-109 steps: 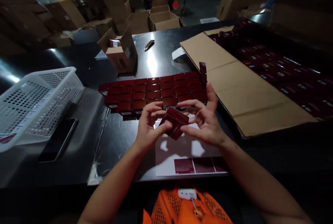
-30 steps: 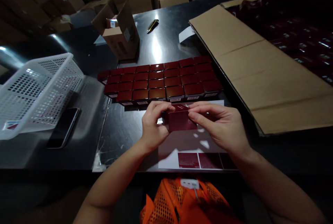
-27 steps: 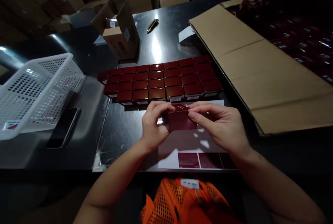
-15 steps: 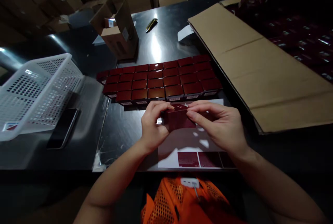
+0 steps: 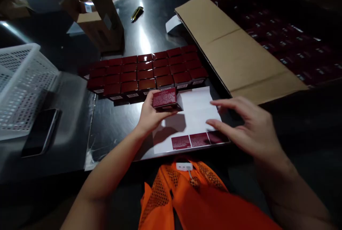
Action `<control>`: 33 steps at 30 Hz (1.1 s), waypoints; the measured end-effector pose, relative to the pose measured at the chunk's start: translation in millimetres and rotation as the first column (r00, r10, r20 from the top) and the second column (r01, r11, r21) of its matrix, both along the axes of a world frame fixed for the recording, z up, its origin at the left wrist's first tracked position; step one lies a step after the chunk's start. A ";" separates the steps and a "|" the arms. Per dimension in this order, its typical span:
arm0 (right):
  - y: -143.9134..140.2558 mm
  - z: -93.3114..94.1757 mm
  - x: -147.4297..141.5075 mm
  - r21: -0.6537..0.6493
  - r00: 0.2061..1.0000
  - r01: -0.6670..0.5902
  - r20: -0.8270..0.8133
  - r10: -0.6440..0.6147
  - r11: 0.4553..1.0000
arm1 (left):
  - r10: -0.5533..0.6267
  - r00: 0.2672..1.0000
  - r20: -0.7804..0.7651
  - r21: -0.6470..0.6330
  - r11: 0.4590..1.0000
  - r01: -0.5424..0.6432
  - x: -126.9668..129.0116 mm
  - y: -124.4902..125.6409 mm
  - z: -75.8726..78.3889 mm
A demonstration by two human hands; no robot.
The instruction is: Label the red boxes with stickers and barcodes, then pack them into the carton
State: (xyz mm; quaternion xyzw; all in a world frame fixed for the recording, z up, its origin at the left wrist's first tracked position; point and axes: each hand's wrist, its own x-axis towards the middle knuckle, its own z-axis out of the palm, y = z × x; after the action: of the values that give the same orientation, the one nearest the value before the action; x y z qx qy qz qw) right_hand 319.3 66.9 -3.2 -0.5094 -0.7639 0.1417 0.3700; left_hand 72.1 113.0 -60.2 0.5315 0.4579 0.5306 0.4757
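A small dark red box [image 5: 165, 98] with pale print on its face is held in my left hand [image 5: 149, 114], thumb below and fingers behind it. To the right, my right hand [image 5: 242, 124] is open, thumb and fingers apart, with nothing between them. Below both hands a white label sheet [image 5: 196, 108] lies on the table, and several dark red printed labels [image 5: 181, 142] run along its near edge. Just beyond the held box stand rows of dark red boxes [image 5: 145, 75], packed side by side, with barcodes on their near sides.
A white plastic basket [image 5: 25, 87] and a phone [image 5: 40, 132] are on the left. Farther back stand an open carton [image 5: 98, 26] and a yellow-green cutter [image 5: 137, 14]. A large cardboard box flap [image 5: 227, 44] slants along the right, beside many dark red boxes [image 5: 291, 44].
My right hand has let go of the box and moved right, its fingers spreading. The box has turned in my left hand so its printed face shows. The view has shifted right.
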 end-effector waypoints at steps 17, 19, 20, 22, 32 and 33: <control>-39.4 -73.5 -30.4 -0.142 0.962 -0.213 0.142 0.233 0.967 | -0.161 0.982 -0.100 -0.135 0.980 0.147 21.4 -5.6 -24.0; -42.0 -75.7 -31.9 -0.117 0.968 -0.200 0.129 0.215 0.973 | -0.157 0.984 -0.089 -0.151 0.978 0.142 21.9 -5.6 -25.0; -43.5 -77.2 -32.7 -0.093 0.972 -0.194 0.118 0.204 0.977 | -0.151 0.985 -0.083 -0.159 0.978 0.136 22.1 -5.5 -25.6; -46.7 -80.2 -34.6 -0.017 0.980 -0.175 0.091 0.176 0.984 | -0.134 0.988 -0.080 -0.165 0.979 0.120 22.4 -5.2 -26.8; -57.2 -92.8 -39.7 0.150 0.991 -0.120 -0.038 0.127 0.981 | -0.150 0.983 -0.106 -0.156 0.979 0.133 23.5 -5.1 -27.5; -59.3 -93.4 -39.7 0.154 0.990 -0.121 -0.047 0.130 0.981 | -0.158 0.982 -0.102 -0.155 0.978 0.141 23.2 -5.6 -27.6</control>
State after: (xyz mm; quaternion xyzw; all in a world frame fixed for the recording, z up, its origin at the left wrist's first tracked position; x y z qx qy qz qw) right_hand 279.5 7.7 -96.5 -0.4266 -0.7923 0.1210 0.4191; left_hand 95.2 107.5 -87.8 0.5572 0.4807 0.4270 0.5255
